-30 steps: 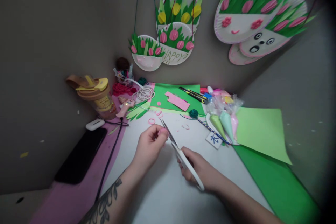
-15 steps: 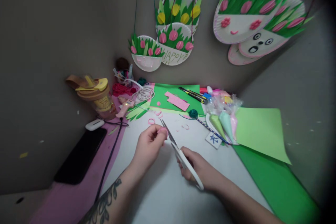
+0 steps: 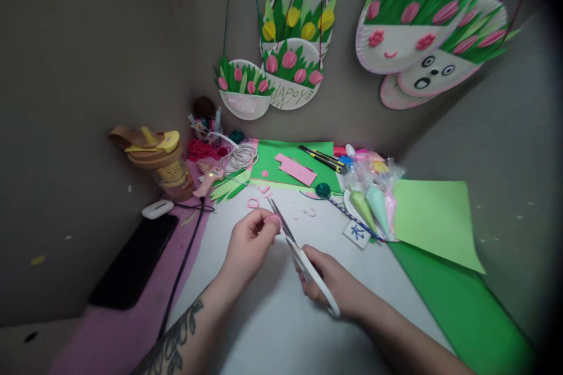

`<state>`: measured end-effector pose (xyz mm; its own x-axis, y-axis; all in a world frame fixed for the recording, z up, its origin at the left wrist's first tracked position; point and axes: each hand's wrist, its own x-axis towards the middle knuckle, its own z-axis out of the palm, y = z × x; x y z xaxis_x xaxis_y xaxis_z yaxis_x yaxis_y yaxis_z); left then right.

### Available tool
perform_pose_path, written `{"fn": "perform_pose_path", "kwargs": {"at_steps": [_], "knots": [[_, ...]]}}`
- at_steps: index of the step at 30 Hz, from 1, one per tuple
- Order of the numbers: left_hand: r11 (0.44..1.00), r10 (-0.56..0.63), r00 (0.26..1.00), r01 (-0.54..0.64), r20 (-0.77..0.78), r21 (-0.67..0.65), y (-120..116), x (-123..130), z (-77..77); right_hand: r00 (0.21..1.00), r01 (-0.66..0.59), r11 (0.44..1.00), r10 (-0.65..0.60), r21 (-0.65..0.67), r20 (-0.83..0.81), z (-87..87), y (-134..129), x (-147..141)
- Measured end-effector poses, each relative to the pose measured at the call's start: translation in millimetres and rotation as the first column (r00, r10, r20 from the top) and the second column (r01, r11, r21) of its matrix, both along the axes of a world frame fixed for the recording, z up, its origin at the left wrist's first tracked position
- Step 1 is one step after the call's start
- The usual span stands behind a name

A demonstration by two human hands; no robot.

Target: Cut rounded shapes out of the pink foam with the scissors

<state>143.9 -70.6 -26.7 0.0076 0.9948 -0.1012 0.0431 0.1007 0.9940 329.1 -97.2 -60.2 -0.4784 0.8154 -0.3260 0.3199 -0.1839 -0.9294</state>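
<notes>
Between the thumb and fingers of my left hand [image 3: 250, 240] is a small pink paper piece [image 3: 273, 221]. My right hand [image 3: 328, 281] grips white-handled scissors [image 3: 314, 274], whose parted blades point up and left, close beside the pink piece. Pink paper scraps [image 3: 253, 203] lie on the white sheet [image 3: 264, 328] beyond my hands. Further back, a pink paper strip [image 3: 296, 169] rests on green paper [image 3: 268, 155]. How the blades meet the small piece is hard to make out.
A phone [image 3: 134, 261], a lidded cup [image 3: 160, 164] and a pink glue gun [image 3: 207, 181] are on the left. Cutters [image 3: 323, 159], filled piping bags [image 3: 378, 208] and light green paper [image 3: 435, 220] lie right. Decorated paper plates [image 3: 292, 79] hang above.
The whole view has shifted very slightly. Both hands keep nearly the same pose, with the pink piece and the scissors still held.
</notes>
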Motion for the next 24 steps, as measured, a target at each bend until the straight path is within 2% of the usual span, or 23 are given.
{"fn": "perform_pose_path", "kwargs": {"at_steps": [13, 24], "knots": [[0.999, -0.033, 0.998, 0.034, -0.059, 0.011, 1.1, -2.6, 0.0, 1.000, -0.006, 1.000, 0.006, -0.011, 0.000, 4.0, 1.2, -0.6], [1.000, 0.015, 1.000, -0.016, -0.016, 0.000, 2.6, -4.3, 1.4, 1.000, -0.010, 1.000, 0.010, 0.006, 0.013, -1.7, 1.8, 2.5]]}}
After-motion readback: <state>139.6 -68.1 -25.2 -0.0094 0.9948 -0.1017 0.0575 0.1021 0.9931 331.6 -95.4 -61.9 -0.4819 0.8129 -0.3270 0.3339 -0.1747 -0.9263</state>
